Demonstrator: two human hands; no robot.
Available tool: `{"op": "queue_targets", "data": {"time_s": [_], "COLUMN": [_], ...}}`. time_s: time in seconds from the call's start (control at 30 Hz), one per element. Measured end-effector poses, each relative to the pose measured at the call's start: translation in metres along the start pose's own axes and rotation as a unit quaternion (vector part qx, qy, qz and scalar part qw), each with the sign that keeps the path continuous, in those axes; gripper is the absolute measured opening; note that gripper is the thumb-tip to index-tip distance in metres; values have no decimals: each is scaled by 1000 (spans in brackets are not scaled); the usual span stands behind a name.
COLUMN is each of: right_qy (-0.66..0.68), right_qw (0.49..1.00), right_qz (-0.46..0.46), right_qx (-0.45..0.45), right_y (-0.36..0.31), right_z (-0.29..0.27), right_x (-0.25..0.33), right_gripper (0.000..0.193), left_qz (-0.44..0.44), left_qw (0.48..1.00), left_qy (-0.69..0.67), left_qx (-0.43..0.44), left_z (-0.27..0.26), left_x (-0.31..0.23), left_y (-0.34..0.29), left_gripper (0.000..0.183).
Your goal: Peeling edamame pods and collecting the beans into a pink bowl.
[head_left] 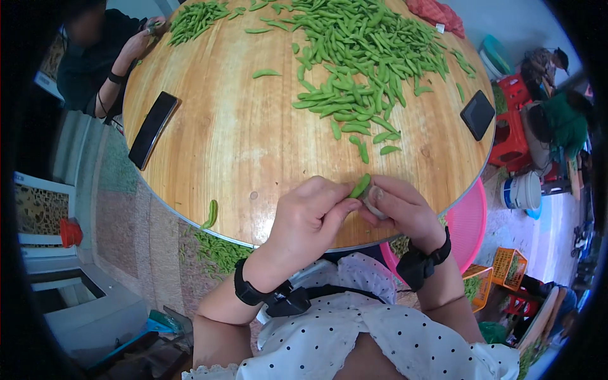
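Near the table's front edge, my left hand pinches a green soybean pod between thumb and fingers. My right hand is closed right beside the pod, its fingers curled and its thumb bent. A pale, whitish item shows at the right thumb and fingers; I cannot make out what it is. A few loose pods lie just beyond my hands, at the near end of a large heap of soybean pods.
The round wooden table carries a black phone at left and a dark flat device at right. A pink basket stands below the right edge. Pods cover the floor below left. Another person's hand works at far left.
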State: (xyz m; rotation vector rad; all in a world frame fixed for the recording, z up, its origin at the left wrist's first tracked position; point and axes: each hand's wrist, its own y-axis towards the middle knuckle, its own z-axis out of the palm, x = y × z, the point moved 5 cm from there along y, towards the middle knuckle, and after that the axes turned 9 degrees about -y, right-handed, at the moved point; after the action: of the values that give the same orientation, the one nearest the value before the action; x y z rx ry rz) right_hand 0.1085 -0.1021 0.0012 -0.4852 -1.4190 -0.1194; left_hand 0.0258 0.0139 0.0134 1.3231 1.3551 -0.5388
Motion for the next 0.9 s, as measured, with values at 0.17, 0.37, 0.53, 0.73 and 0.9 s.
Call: {"op": "queue_targets", "data": {"time_s": [0.17, 0.37, 0.53, 0.73, 0.9], "right_qy": [-19, -31, -58, -116, -170], "right_qw": [1000, 999, 995, 986, 974], "right_qz": [-10, 1, -28, -83, -131], "right_qx": [0, -43, -73, -85, -72], "right_y": [1, 1, 2, -3, -8], "right_z": [-1, -3, -1, -5, -9], "right_x": [-2, -8, -8, -6, -5], "right_gripper": [25, 23, 20, 18, 18], "left_qz": [18, 38, 36, -58, -252], "left_qw": [999, 998, 997, 985, 891], "left_qy": [30, 51, 24, -138, -375], "left_qx": [-16, -23, -68, -82, -43], "left_z": [3, 6, 10, 20, 24], "left_x": [1, -5, -1, 18, 25], "left_y": [-1, -1, -4, -8, -6], "left_gripper": [13, 11, 11, 11, 18]}}
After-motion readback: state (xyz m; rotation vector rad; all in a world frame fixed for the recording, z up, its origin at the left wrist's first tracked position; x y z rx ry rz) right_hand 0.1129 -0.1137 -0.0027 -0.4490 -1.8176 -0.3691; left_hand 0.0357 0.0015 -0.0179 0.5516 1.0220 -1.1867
